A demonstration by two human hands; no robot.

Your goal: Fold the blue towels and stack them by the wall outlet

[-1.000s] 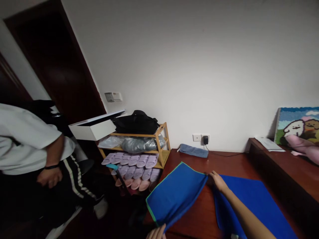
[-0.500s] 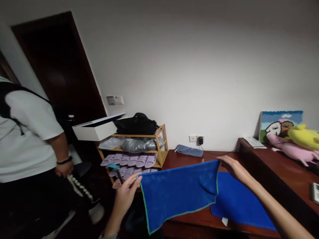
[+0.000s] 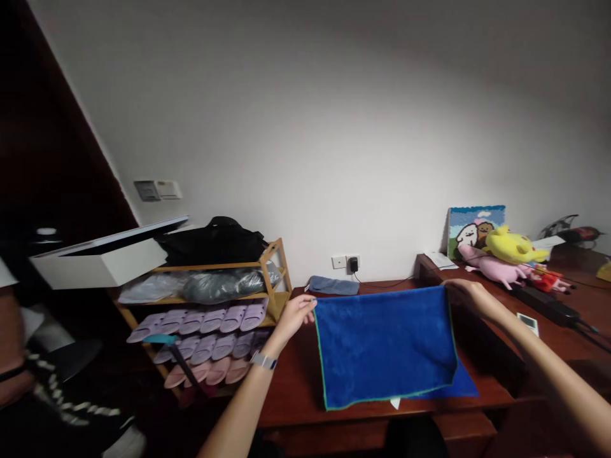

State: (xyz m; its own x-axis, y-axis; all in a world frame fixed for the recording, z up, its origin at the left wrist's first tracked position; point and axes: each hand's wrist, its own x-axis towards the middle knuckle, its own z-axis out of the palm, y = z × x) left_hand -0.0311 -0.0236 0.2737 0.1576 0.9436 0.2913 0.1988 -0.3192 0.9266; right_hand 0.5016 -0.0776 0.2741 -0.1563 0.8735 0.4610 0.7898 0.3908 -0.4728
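Note:
A blue cloth with a green edge (image 3: pixel 384 343) hangs spread between my two hands above the dark red wooden table (image 3: pixel 296 388). My left hand (image 3: pixel 296 314) pinches its upper left corner, and my right hand (image 3: pixel 470 295) pinches its upper right corner. Behind its lower right corner shows a second blue cloth (image 3: pixel 466 381) that lies flat on the table, with a white tag under it.
A bamboo rack (image 3: pixel 279 273) with rows of slippers, bags and a black bag stands left of the table, with a white box (image 3: pixel 98 264) on its top. A folded grey-blue cloth (image 3: pixel 333 285), a wall plug, plush toys (image 3: pixel 506 257) and a picture sit at the back. A person stands at far left.
My hands have lifted the blue cloth higher and spread it flat and upright. The view has swung right, so the person at left has nearly left the picture.

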